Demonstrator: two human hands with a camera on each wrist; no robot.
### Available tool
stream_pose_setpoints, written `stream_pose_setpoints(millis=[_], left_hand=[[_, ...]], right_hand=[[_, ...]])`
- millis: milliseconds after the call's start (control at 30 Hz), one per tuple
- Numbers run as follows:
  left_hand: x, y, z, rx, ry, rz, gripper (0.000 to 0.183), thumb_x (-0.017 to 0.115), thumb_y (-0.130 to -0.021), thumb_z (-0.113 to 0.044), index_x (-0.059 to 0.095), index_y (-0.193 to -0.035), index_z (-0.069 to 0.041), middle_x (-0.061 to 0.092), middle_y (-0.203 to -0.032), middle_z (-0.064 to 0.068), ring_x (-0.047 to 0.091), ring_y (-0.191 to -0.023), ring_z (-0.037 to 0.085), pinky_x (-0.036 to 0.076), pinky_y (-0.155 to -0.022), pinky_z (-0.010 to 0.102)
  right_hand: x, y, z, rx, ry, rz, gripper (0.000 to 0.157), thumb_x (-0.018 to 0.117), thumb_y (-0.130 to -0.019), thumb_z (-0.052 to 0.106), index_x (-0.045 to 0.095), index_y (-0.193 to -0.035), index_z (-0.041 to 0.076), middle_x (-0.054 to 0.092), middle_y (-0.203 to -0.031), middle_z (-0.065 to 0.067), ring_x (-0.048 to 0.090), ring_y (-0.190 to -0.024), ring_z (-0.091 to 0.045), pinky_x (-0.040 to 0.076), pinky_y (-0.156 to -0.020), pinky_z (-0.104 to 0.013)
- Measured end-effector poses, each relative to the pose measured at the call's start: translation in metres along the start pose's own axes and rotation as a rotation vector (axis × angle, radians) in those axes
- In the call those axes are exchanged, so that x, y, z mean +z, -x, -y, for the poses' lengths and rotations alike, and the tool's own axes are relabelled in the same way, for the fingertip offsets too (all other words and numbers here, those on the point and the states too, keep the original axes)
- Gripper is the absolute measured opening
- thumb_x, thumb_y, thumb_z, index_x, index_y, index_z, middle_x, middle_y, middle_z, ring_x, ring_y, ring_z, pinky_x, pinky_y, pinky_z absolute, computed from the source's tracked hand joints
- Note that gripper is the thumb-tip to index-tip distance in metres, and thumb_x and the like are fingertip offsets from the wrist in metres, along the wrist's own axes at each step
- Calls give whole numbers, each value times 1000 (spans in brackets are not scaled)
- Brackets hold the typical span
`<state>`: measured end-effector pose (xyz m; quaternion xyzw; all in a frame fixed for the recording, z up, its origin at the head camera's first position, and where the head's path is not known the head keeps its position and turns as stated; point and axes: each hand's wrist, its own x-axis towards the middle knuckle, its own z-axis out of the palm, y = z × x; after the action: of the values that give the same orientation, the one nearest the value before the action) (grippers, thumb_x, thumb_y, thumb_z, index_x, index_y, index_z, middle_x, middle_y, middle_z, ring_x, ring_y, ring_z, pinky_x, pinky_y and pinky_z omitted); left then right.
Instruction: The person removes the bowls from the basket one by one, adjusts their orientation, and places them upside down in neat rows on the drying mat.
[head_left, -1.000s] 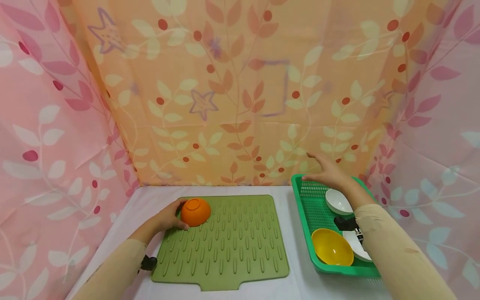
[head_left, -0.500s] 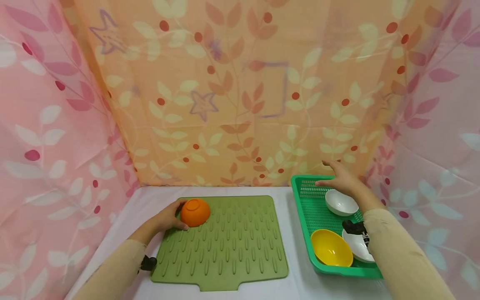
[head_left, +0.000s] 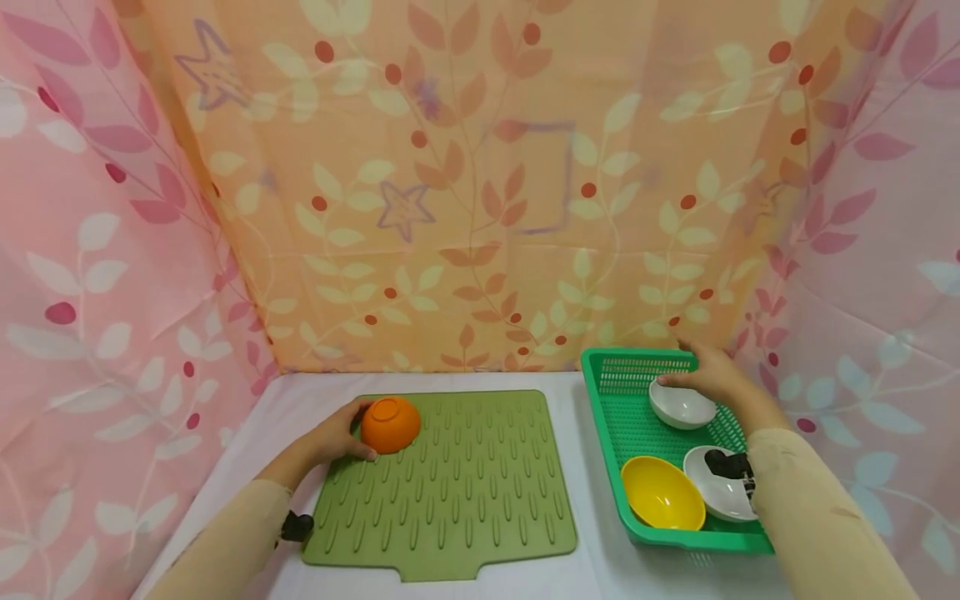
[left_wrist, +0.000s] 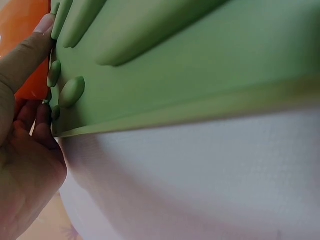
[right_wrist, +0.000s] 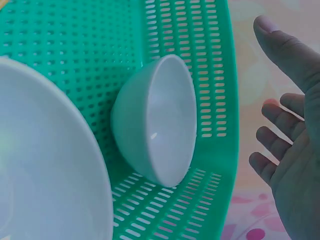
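Observation:
My left hand (head_left: 343,432) holds an orange bowl (head_left: 392,425) that lies upside down on the far left of a green ridged mat (head_left: 472,492). In the left wrist view the thumb (left_wrist: 30,55) lies along the bowl's side, and the other fingers are partly hidden. My right hand (head_left: 716,377) hovers, fingers spread and nothing in them, over the far end of a green plastic basket (head_left: 611,467). Just below it in the basket is a small white bowl (head_left: 681,407), tilted in the right wrist view, apart from the fingers.
Nearer in the basket sit a yellow bowl (head_left: 663,496) and a white dish (head_left: 716,487), partly covered by the right wrist's camera. Mat and basket stand on a white-covered table (head_left: 592,550). Patterned cloth walls (head_left: 465,208) enclose the back and both sides.
My right hand has moved rightward and lower, from the basket's far left corner to above the small white bowl. My left hand and the orange bowl stay in place.

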<state>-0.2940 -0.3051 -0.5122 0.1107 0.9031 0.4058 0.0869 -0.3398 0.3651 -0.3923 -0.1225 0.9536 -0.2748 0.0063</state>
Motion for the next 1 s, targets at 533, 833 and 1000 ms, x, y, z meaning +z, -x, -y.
stream_pose_setpoints(millis=[533,833,1000], left_hand=[[1,0,1,2,-7,0,104,97,-68,-20,39,-153,-3,43,-156,25,33,-147,46,17,-120,68],[1,2,0,1,-11,12,104,96,-70,-23,38,-153,-2,42,-156,26,34,-147,45,18,-120,67],[0,2,-1,1,-9,5,105,97,-69,-22,37,-153,-1,42,-156,26,34,-147,45,18,-120,67]], right_hand=[[16,6,-13,63,43,51,106,82,-86,45,27,-151,-18,32,-151,-43,32,-136,-62,30,-108,-74],[21,11,-18,137,38,94,112,81,-86,46,19,-153,-18,26,-152,-45,29,-136,-64,29,-107,-76],[22,13,-21,151,38,111,118,83,-83,48,15,-154,-19,22,-153,-47,25,-137,-64,26,-109,-76]])
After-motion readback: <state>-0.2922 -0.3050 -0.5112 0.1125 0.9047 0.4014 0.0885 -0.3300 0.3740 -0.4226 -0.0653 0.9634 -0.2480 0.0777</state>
